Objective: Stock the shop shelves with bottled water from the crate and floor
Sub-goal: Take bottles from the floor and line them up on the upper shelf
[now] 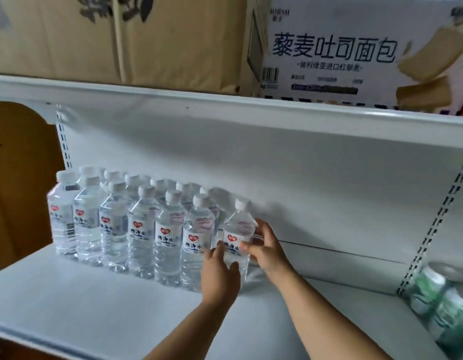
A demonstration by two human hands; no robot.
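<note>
On the white shelf (95,294), toward the middle of its back edge, a single water bottle (238,226) stands upright between two hands. The left hand (220,271) wraps the lower part of the bottle, its thumb across the front and its fingers round the left side. The right hand (266,248) grips the bottle higher up, with the thumb pressed on the label and the fingers curled behind the right side. The bottle is clear, with a white cap and a white label bearing a red heart mark.

Just beside it, on the left, more bottles of the same kind (168,229) stand in rows that run along the back edge to the shelf's left end, labels facing forward. The held bottle sits at the right end of the front row, close to its neighbour. Whether its base touches the shelf cannot be told, as the left hand hides it.

On the upper shelf (225,105) a brown cardboard box (95,35) sits next to a white carton (355,48) printed with bread slices. Past the slotted upright (433,222) at the right edge, green-labelled bottles (440,300) appear, blurred.
</note>
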